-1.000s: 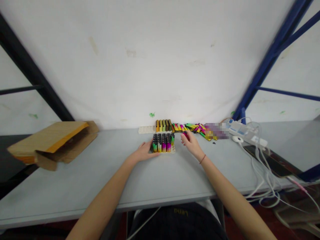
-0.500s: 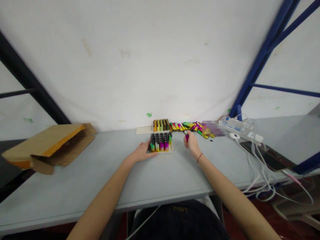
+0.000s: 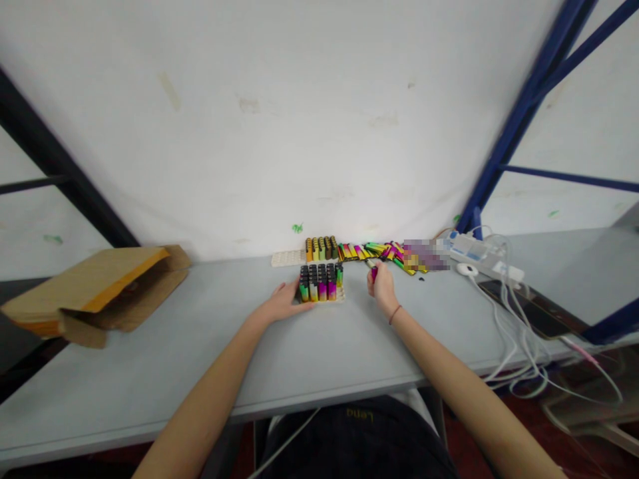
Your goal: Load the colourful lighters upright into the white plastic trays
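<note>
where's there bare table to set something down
Bare tabletop shows between the cardboard box and the left hand, and between the near tray and the table's front edge. A gap lies between that tray and the right hand. Crowded: the back, with far tray and loose lighters; the right, with power strip and cables.

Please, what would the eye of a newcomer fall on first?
Probably the brightly coloured, upright lighters at the middle of the table, with the left hand at their left side. Next, perhaps the colourful loose pile along the wall, and the open cardboard box at the far left.
</note>
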Tool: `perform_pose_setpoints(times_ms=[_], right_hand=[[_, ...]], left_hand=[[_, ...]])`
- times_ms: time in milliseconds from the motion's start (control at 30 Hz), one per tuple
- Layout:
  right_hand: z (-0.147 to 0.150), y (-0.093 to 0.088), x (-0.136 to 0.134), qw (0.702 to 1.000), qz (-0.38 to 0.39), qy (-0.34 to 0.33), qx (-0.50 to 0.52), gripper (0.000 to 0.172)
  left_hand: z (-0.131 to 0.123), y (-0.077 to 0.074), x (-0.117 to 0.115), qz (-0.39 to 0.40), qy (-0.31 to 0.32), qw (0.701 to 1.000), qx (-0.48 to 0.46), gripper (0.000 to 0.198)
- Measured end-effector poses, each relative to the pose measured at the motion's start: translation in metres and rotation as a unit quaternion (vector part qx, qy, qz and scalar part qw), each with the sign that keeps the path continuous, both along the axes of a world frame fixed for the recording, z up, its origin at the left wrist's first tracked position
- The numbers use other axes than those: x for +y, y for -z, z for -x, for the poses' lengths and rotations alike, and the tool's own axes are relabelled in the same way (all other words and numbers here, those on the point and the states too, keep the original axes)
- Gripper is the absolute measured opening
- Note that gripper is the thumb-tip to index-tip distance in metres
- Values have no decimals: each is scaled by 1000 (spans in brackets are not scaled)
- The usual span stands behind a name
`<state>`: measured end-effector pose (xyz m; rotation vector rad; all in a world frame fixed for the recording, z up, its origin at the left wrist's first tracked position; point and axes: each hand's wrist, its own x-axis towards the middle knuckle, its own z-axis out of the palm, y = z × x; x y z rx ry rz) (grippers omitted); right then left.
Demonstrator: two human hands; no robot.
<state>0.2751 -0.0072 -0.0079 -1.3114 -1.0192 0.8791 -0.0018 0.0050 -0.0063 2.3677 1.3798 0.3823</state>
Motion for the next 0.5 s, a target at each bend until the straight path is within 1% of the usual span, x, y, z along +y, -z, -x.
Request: perform_pose_setpoints(times_ms=[67, 133, 333, 400, 500], right_hand=[[3, -4, -2, 998, 32, 16, 43, 52], [5, -7, -3, 997, 44, 9, 65, 52], [4, -9, -4, 995, 45, -48, 76, 52], [4, -9, -5, 994, 49, -54, 80, 52], [5, -8, -4, 993, 60, -45, 95, 50]], left_hand=[[0, 0, 0, 3, -2, 1000, 4, 85], [0, 0, 0, 4, -2, 1000, 6, 85], [1, -1, 0, 7, 1, 1000, 1, 84], [0, -2, -1, 4, 0, 1000, -3, 84], [0, -3, -1, 4, -5, 1000, -2, 83]])
